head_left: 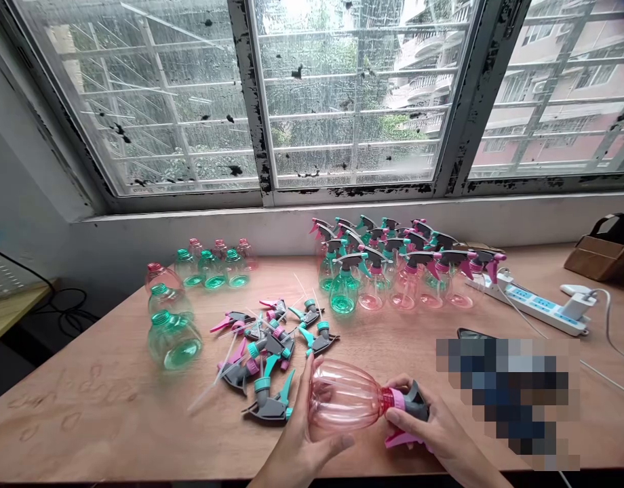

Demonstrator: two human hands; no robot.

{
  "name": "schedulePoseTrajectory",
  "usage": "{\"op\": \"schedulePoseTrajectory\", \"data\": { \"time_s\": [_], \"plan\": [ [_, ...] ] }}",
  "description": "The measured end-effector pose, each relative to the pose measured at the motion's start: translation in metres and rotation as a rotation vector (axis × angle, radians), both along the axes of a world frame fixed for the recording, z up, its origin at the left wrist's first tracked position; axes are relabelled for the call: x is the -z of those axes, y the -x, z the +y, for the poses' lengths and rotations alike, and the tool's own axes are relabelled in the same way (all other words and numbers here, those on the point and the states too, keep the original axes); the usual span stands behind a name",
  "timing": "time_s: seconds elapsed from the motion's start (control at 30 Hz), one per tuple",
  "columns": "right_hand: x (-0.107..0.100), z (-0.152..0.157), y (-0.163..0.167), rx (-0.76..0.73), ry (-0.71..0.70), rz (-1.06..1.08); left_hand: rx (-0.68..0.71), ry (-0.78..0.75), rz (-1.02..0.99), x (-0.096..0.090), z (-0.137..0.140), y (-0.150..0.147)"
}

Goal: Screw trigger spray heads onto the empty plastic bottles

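Your left hand [302, 434] cupped the base of a translucent pink ribbed plastic bottle [345, 396], held sideways above the brown wooden tabletop [108, 413]; your right hand [439, 423] closed around the grey-and-pink trigger head [416, 401] at its neck — how tightly screwed, I couldn't tell. Beyond, loose grey, pink and teal plastic trigger heads [272, 408] lay heaped. Open-necked green and pink bottles [174, 346] remained leftward — apparently unfinished. Farther back, clustered green and pink bottles [344, 295] already wore heads.

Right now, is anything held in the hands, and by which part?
A pink bottle, held sideways: the left hand supports its base end, while the right hand grips the spray head at its neck.
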State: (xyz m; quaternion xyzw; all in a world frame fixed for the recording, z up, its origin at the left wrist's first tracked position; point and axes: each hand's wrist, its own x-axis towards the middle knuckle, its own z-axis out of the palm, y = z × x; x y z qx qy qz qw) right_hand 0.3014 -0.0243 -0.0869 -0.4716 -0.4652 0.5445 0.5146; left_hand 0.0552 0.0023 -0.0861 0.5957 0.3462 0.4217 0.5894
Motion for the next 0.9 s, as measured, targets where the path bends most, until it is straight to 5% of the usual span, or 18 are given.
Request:
{"op": "schedulePoseTrajectory", "data": {
  "time_s": [0.47, 0.73, 0.9],
  "plan": [
    [-0.002, 0.000, -0.001, -0.020, 0.011, 0.015, 0.009, -0.014, 0.012, -0.020, -0.006, -0.002],
    [-0.002, 0.000, -0.001, -0.017, 0.023, 0.010, 0.044, 0.032, -0.046, -0.004, 0.000, 0.001],
    [0.001, 0.002, -0.003, -0.019, 0.025, 0.020, 0.029, -0.020, -0.031, -0.010, -0.005, 0.000]
  ]
}}
